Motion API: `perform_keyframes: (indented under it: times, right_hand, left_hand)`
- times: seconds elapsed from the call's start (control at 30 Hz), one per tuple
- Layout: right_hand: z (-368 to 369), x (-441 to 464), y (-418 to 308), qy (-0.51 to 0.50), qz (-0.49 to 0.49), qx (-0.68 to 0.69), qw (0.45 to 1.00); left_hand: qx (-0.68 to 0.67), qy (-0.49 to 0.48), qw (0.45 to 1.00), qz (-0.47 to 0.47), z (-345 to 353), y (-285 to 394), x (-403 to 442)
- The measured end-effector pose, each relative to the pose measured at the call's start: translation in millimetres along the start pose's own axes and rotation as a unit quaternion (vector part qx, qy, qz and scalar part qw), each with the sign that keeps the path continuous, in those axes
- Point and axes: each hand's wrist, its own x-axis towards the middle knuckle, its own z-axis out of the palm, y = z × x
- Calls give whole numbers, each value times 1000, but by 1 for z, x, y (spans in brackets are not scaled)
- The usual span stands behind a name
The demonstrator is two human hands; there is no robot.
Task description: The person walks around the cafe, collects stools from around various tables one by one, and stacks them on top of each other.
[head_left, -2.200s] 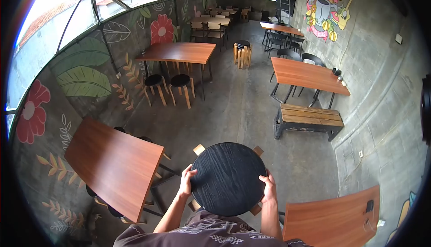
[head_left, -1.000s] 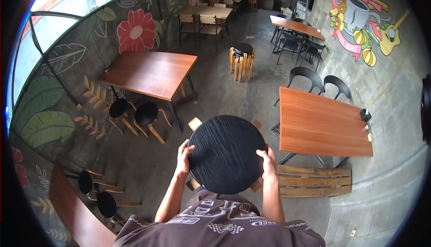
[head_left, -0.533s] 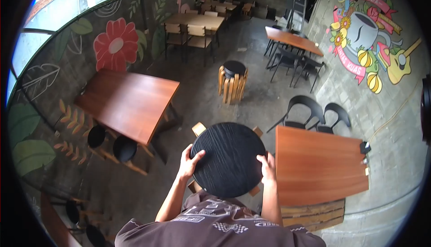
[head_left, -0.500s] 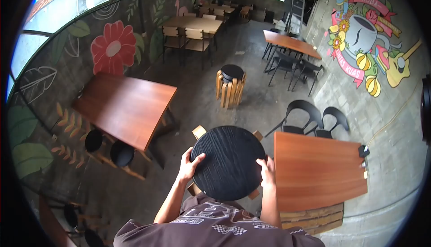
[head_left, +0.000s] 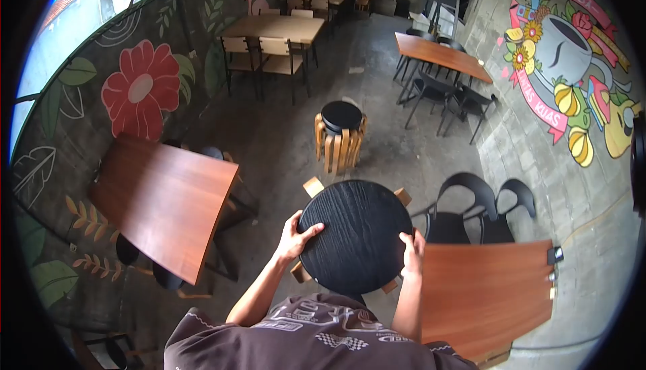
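A round stool [head_left: 356, 235] with a black wood-grain seat and pale wooden legs is held in front of my body, seat facing up toward me. My left hand [head_left: 296, 237] grips the seat's left rim, thumb on top and fingers underneath. On the opposite rim, my right hand [head_left: 412, 252] holds it the same way. Leg ends stick out around the seat; the rest of them is hidden below it. Ahead on the floor stands a stack of stools [head_left: 341, 134] with a black top seat and several bent wooden legs, apart from the stool I hold.
To the left is a reddish-brown table [head_left: 165, 202] with dark stools tucked around it. Close on the right stands another table [head_left: 488, 296], with black chairs [head_left: 464, 202] behind it. Farther off are a narrow table [head_left: 441, 56] and a pale table [head_left: 272, 29] with chairs.
The stack of stools and the side tables now appear nearer and lower in view as I move forward. Both hands keep their hold on the stool, which sits slightly farther right.
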Motion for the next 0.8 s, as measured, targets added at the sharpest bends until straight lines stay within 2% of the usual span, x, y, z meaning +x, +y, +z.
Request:
perform_keyframes:
  times: [0.23, 0.3, 0.37, 0.63, 0.8]
  right_hand:
    - [20, 219, 10, -25, 5, -17, 1000]
    - [29, 276, 7, -33, 1, -13, 999]
    - [36, 332, 7, -74, -19, -23, 997]
    - [101, 534, 16, -152, -80, -63, 983]
    - [155, 658, 43, -176, -96, -164, 966]
  left_hand:
    - [46, 36, 998, -2, 38, -11, 191]
    - [-18, 41, 999, 8, 52, -2, 235]
    - [-6, 57, 998, 11, 60, 5, 281]
    - [-53, 103, 993, -3, 57, -12, 441]
    - [-27, 124, 991, -37, 38, -38, 549]
